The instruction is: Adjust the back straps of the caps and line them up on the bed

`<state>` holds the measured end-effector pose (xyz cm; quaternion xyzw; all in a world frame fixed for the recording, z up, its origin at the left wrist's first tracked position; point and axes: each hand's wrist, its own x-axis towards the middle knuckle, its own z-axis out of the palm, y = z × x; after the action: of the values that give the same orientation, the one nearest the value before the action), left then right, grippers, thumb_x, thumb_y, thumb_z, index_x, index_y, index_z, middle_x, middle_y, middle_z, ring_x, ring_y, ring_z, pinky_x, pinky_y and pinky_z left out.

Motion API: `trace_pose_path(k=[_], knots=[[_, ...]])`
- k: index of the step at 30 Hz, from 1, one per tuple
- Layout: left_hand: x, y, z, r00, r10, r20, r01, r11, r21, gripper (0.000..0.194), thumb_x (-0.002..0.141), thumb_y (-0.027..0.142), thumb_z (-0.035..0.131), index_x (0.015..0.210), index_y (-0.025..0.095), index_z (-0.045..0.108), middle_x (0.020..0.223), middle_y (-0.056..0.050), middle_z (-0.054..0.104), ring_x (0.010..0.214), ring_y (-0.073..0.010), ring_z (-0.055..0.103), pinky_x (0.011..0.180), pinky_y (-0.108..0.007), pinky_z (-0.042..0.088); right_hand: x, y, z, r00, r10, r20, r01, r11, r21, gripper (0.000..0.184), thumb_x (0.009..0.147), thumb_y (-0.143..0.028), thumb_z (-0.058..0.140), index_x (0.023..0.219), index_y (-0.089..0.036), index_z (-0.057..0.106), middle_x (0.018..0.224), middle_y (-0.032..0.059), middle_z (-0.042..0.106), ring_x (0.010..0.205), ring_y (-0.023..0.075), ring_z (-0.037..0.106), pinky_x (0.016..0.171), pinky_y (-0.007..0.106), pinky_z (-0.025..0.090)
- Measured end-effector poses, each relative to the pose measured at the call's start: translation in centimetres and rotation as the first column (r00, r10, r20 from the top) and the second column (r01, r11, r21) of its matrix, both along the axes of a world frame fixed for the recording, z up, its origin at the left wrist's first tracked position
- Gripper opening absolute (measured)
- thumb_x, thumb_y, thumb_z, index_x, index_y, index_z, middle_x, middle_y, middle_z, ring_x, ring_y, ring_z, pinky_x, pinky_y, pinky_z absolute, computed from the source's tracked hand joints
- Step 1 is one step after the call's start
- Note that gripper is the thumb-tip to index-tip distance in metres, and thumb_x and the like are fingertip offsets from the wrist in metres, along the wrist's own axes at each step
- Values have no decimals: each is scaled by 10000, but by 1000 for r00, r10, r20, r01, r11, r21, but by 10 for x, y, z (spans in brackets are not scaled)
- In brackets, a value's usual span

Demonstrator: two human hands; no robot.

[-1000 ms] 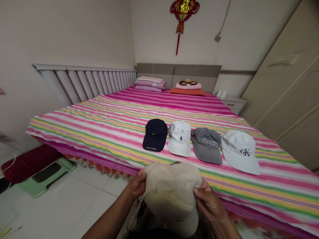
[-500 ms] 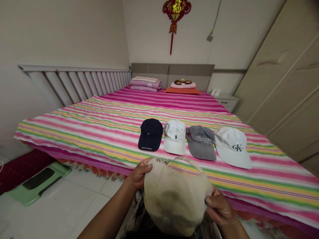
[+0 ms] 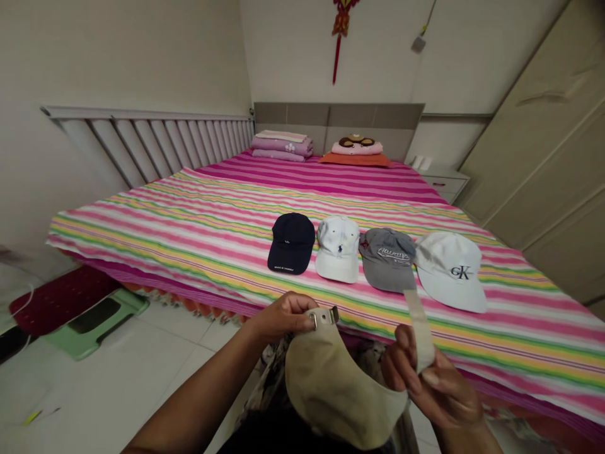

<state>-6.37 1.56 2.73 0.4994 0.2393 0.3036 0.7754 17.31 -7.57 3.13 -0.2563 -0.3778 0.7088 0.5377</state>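
My left hand point(image 3: 283, 318) pinches the buckle end of a beige cap point(image 3: 338, 388), thumb on top by the metal buckle point(image 3: 334, 314). In my right hand point(image 3: 432, 384) is the cap's loose back strap point(image 3: 420, 328), its free end pointing up. Strap and buckle are apart, so the back of the cap is undone. On the bed beyond lie a navy cap point(image 3: 292, 243), a white cap with a small dark logo point(image 3: 338, 249), a grey cap with white lettering point(image 3: 388, 258) and a white cap with black letters point(image 3: 451, 270), side by side with brims toward me.
The bed point(image 3: 179, 233) has a striped cover, with folded bedding point(image 3: 281, 146) at its head. A white railing point(image 3: 165, 148) runs along the left. A green stool point(image 3: 101, 325) stands on the tiled floor at left, and a nightstand point(image 3: 447, 183) back right.
The cap's back strap has come free of the buckle. My right hand has shifted from the cap's side to the strap, and my left to the buckle end. The view has tilted down slightly.
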Motion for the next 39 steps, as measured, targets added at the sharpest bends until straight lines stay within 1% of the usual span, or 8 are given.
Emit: trace_pose_path(k=[2,7,12,18,22,29,35,39], knots=[[5,-4,5,999,29,-25,-29,1000,11,305,539,348,743,659,87,639,550,-5,565,467,-56,462,460,-165,340,-1,-2,2,1000,-7,26,8,1000,-26,353,602,-403,698,875,-199,610,429,-30,451,464,137,452,489,262,329],[15,-11,14,998,24,-63,-24,1000,6,294,593,338,716,741,94,644,636,-26,603,524,-72,506,504,-180,374,-5,-5,13,992,-22,124,29,998,-56,257,650,-405,681,628,-169,582,459,-18,475,435,110,450,456,247,318],[22,-9,9,999,6,43,-4,999,-45,295,567,330,736,692,92,615,595,-16,579,490,-62,492,473,-168,355,-5,1,30,978,-68,197,68,998,7,249,637,-379,695,746,-183,588,485,-27,508,378,90,431,406,230,319],[33,-8,5,993,-54,102,70,983,-169,319,524,319,762,650,82,590,544,-9,555,443,-60,477,440,-169,346,-8,17,42,900,-132,415,136,991,21,295,663,-420,658,575,-162,544,377,-46,444,305,39,289,327,185,172],[34,-8,9,991,-73,115,96,974,-203,310,506,296,770,639,86,585,551,-8,563,437,-58,475,436,-168,342,-14,24,41,827,-122,548,120,992,40,314,633,-411,675,535,-159,516,374,-60,400,340,39,264,340,183,157],[32,-6,15,993,-97,62,108,972,-209,296,517,296,758,622,86,579,514,8,530,405,-45,438,403,-159,297,-14,30,33,830,-100,550,80,995,60,317,647,-396,657,524,-151,498,419,-60,378,384,42,262,366,186,176],[31,-5,16,995,-99,14,99,976,-192,309,515,311,759,634,90,577,527,11,537,422,-43,446,417,-159,309,-14,32,38,792,-32,610,-12,998,67,313,649,-397,650,527,-145,509,440,-58,362,401,43,256,366,181,189],[31,-6,19,993,-116,-30,110,981,-159,325,519,336,754,629,95,565,508,24,517,402,-32,421,399,-152,283,-15,32,42,754,-45,656,-17,996,88,285,663,-396,639,568,-135,579,435,-56,370,396,40,242,357,179,170]])
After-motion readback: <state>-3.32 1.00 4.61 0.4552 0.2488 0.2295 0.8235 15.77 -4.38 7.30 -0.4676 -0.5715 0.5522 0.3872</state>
